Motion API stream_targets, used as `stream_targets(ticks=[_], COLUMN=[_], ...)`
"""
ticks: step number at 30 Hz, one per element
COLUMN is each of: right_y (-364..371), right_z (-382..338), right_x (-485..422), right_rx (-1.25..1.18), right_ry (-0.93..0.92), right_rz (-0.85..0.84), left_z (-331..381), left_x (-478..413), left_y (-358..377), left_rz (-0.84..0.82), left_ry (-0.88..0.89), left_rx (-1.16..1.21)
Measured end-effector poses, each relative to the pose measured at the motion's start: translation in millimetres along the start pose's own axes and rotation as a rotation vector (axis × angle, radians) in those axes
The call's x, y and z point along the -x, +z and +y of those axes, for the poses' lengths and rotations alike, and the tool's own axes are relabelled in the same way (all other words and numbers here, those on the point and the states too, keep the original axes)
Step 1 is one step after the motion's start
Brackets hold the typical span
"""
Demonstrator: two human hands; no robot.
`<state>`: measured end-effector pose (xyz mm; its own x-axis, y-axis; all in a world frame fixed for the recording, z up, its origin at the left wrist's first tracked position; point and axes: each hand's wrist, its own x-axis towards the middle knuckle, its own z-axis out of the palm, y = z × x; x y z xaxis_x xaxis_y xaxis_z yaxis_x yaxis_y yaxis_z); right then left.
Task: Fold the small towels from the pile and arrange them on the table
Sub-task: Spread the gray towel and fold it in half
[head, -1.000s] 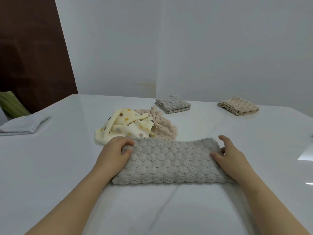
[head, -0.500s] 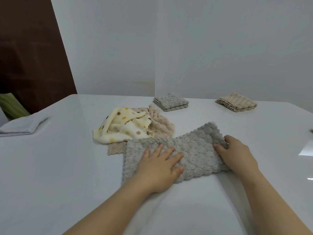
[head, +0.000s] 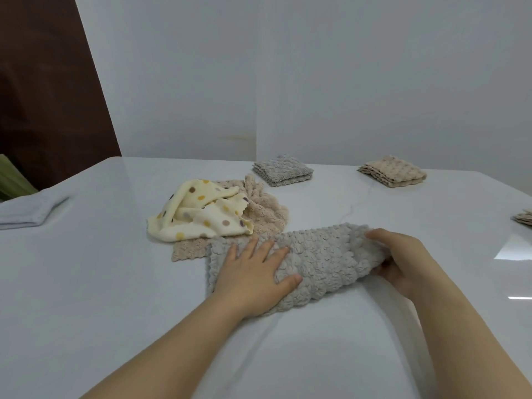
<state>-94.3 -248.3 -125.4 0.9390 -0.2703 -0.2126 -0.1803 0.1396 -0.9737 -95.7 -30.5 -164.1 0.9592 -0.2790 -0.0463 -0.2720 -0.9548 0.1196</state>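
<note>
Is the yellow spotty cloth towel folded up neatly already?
No, the yellow polka-dot cloth towel lies crumpled in a heap, partly on top of the beige fluffy towel.

beige stack (head: 524, 218) — cut by right edge | green object (head: 11, 180) — cut left

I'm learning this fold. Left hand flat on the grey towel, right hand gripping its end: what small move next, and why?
Probably bring the right hand leftward, folding the lifted end of the grey towel over the half that the left hand presses flat.
</note>
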Motion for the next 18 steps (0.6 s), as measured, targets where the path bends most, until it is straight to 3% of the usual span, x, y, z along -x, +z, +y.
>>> stream_targets(ticks=[3,8,14,18], right_y=[5,17,25,32], right_z=[3,13,14,13], right_x=[2,4,2,4], right_rx=[-0.199,-0.117,-0.114,-0.117], right_ry=[0.043,-0.052,-0.112,-0.176], right_rz=[0.034,0.129,0.187,0.243], left_z=[-1,-17,-42,-46], left_x=[1,14,25,21], left_y=[-1,-17,-10,4], left_rz=[0.076,0.396,0.076,0.108], left_ry=[0.004,0.021,0.084,0.067], left_rx=[0.069,0.29,0.057,0.068])
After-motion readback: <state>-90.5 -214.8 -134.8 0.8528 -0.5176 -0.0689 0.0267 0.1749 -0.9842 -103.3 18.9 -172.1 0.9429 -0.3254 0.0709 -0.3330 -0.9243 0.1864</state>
